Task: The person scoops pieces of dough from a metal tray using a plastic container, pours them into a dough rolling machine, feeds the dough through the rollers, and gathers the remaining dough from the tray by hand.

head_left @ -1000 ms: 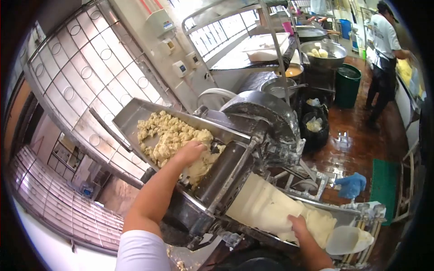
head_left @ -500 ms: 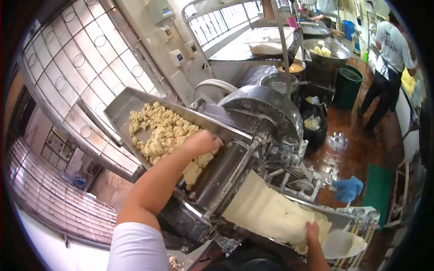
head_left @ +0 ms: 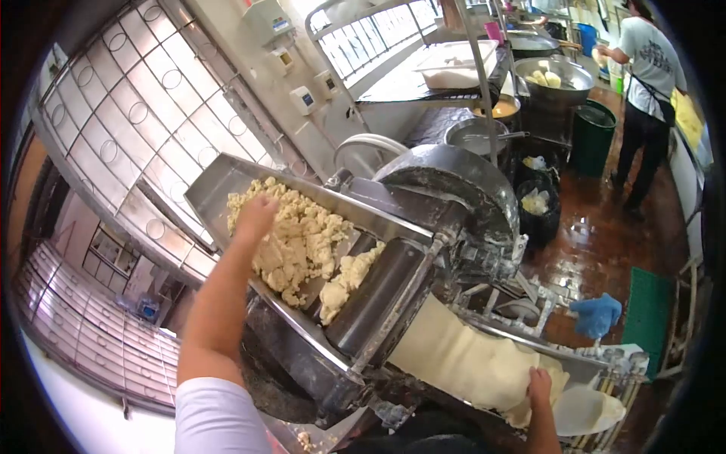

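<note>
My left hand point(head_left: 259, 215) is at the far part of the crumbly dough point(head_left: 291, 242) in the metal hopper point(head_left: 208, 185); its fingers are hidden behind the back of the hand. A separate strip of dough lumps point(head_left: 349, 280) lies against the dark steel roller point(head_left: 378, 291). From below the rollers a smooth, pale dough sheet point(head_left: 461, 352) runs down to the right. Near its lower end, my right hand point(head_left: 539, 384) has its fingers curled on the sheet.
A large wheel guard point(head_left: 454, 174) stands beside the rollers. Behind it are a steel bowl point(head_left: 556, 79), a white tub point(head_left: 454, 64) and a green bin point(head_left: 592, 136). A blue cloth point(head_left: 596, 315) hangs on the machine's right side. A co-worker point(head_left: 646, 91) stands at the far right.
My left hand has moved from the roller back to the far part of the dough. A gap now separates the lumps at the roller from the main heap. My right hand remains at the sheet.
</note>
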Available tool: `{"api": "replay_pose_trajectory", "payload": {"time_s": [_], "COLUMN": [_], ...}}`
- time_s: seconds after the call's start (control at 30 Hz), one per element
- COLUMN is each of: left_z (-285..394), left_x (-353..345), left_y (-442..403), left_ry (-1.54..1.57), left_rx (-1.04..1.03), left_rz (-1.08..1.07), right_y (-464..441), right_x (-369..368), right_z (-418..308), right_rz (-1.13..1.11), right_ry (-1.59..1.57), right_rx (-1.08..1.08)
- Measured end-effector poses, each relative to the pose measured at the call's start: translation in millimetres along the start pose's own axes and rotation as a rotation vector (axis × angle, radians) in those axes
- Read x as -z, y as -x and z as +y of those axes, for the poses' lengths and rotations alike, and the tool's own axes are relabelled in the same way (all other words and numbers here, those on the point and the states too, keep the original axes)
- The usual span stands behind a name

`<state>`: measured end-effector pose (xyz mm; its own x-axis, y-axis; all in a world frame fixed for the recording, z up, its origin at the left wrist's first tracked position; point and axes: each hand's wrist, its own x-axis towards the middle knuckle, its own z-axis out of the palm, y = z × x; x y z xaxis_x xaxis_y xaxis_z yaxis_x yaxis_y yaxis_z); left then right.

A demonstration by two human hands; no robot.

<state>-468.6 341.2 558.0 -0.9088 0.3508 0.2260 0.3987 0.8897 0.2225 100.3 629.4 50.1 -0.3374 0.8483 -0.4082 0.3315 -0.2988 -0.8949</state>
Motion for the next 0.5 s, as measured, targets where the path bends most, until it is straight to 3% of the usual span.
{"api": "replay_pose_trajectory", "payload": {"time_s": [0.03, 0.17, 0.27, 0.33, 0.37, 0.5], "left_z": [-40, -51, -36, 0, -1, -4], "left_x": [-8, -21, -27, -18, -22, -40], "left_y": [-19, -8, 4, 32, 37, 51], "left_ry": [-0.106, -0.025, 0.070, 0.277, 0.273, 0.278], "left_rx": [0.030, 0.113, 0.169, 0.296, 0.303, 0.133], "left_rz": [-0.045, -0.099, -0.098, -0.147, -0.140, -0.222], "right_y": [3, 0, -11, -2, 2, -14], "right_x": [1, -4, 1, -2, -4, -9], "right_z": [-7, -10, 1, -16, -26, -2], "right_rz": [-0.019, 0.000, -0.026, -0.051, -0.066, -0.083], "right_ry": [-0.018, 0.073, 0.205, 0.123, 0.034, 0.060], "right_rx": [-0.052, -0.072, 0.027, -0.050, -0.125, -0.037]}}
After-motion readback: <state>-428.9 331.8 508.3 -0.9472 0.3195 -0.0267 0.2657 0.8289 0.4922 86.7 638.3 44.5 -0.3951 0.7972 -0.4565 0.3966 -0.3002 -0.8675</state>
